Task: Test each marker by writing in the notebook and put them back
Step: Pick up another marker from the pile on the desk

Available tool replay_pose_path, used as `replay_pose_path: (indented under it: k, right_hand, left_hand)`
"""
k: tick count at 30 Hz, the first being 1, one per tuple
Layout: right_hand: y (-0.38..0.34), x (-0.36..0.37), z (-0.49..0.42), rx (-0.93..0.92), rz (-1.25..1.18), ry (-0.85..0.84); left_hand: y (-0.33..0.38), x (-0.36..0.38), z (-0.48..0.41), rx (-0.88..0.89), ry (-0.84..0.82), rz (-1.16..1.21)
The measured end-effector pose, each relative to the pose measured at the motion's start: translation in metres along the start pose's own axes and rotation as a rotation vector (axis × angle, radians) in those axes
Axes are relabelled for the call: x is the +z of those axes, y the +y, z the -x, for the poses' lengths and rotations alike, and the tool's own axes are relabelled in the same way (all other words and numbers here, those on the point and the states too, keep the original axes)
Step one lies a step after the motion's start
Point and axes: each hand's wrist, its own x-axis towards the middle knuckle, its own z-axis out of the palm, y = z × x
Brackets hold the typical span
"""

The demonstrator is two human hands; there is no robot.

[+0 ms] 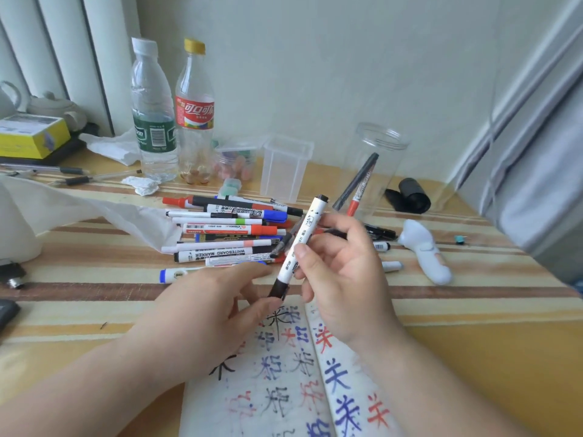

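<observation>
Head view: R hand (344,279) grips white marker (303,241) mid-barrel; L hand (214,313) pinches its black cap (279,289), above scribbled notebook (284,392).

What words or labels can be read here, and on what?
"WHITEBOARD MARKER": white marker in the pile, printed upside down.
"可口可乐": red-labelled bottle.
Handwritten Chinese characters, one looking like "米": notebook.
Held marker, green-labelled bottle: print too small to read.
</observation>
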Motion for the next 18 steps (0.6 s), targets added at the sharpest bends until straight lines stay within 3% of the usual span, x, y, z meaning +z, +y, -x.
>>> replay_pose_path:
  k: [9, 15, 18]
  right_hand:
    - [-0.034, -0.022, -0.041, -0.167, 0.226, 0.122]
    - [-0.061, -0.066, -0.124, -0.602, 0.439, 0.542]
    - [-0.063, -0.083, -0.157, -0.623, 0.469, 0.690]
  left_hand:
    - [-0.002, -0.002, 0.001, -0.014, -0.052, -0.061]
    - [-0.004, 0.001, -0.001, -0.032, -0.062, -0.083]
    - [-0.004, 0.001, -0.002, -0.028, -0.069, -0.090]
